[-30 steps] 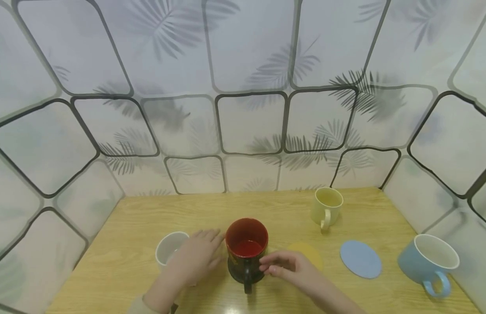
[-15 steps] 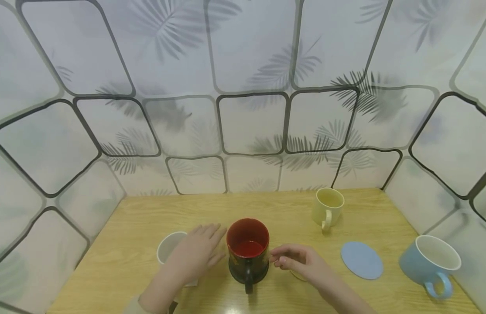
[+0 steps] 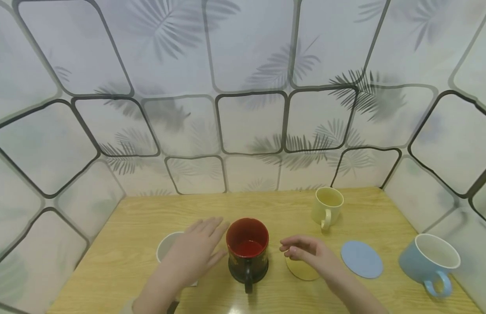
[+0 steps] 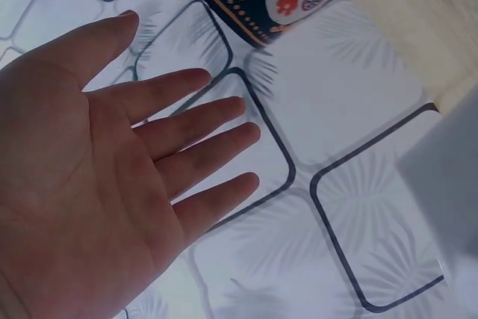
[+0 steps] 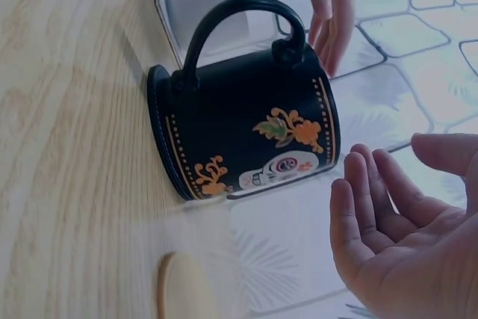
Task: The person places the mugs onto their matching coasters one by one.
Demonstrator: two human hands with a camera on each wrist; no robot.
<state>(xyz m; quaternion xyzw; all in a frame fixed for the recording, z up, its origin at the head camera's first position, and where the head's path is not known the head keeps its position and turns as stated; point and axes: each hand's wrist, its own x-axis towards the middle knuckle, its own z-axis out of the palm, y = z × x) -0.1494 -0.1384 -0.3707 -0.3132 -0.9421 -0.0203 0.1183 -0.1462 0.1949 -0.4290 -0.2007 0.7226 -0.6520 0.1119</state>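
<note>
A black mug with a red inside (image 3: 248, 244) stands upright on a black disc (image 5: 166, 136), its handle toward me. Orange flowers and a white skull decorate its side. My left hand (image 3: 193, 255) is spread just left of it, holding nothing; the left wrist view shows its bare palm with fingers extended. To the right of the mug, my right hand (image 3: 313, 253) hovers apart from it, fingers loosely bent and nothing in them. Beneath that hand lies a yellow round coaster (image 3: 303, 271). A white mug (image 3: 164, 247) is partly hidden behind my left hand.
A pale yellow mug (image 3: 325, 213) stands at the back right of the wooden table (image 3: 168, 213). Farther right are a blue round coaster (image 3: 362, 260) and a light blue mug (image 3: 417, 266) near the side wall. Patterned white walls (image 3: 251, 122) enclose the back and sides.
My right hand has drawn away to the right from the black mug, uncovering more of the yellow coaster. My left hand has lifted slightly, its fingers spreading. The mug has stayed in place.
</note>
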